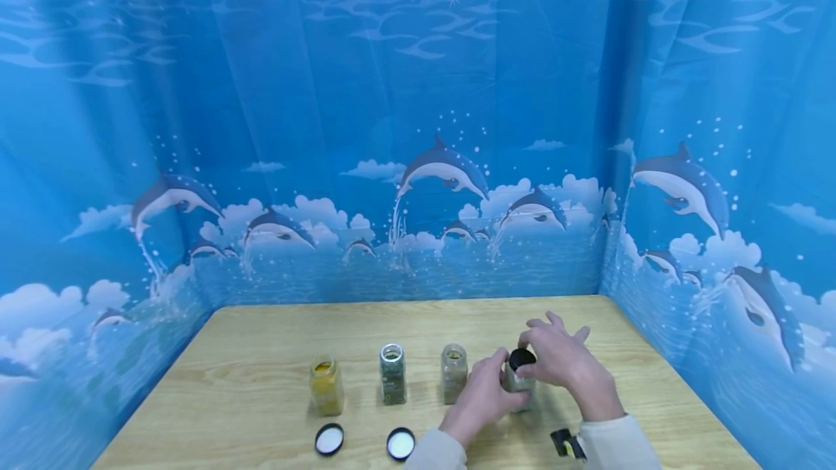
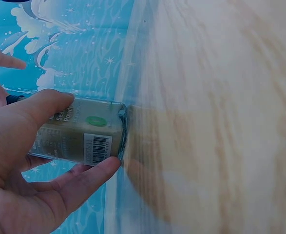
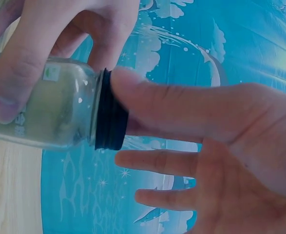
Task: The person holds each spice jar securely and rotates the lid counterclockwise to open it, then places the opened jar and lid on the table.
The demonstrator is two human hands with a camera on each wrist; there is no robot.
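Note:
At the right end of a row of spice jars, my left hand [image 1: 483, 396] grips the body of a clear glass spice jar [image 2: 101, 131]. The jar holds greyish-brown powder and bears a label with a barcode; it stands upright, its base at the tabletop. A black lid [image 3: 111, 112] sits on its mouth. My right hand [image 1: 567, 360] pinches this lid from the side between thumb and a finger, and its other fingers stretch out away from the jar. In the head view both hands partly hide the jar.
Left of the hands stand three lidless jars: one with yellow powder [image 1: 326, 388], one with dark green contents [image 1: 392, 377], one brownish-grey [image 1: 453, 374]. Two upturned black lids [image 1: 329, 439] lie before them. A small black-and-yellow item [image 1: 567, 444] appears by the right sleeve. Dolphin-print curtains surround the wooden table [image 1: 261, 339].

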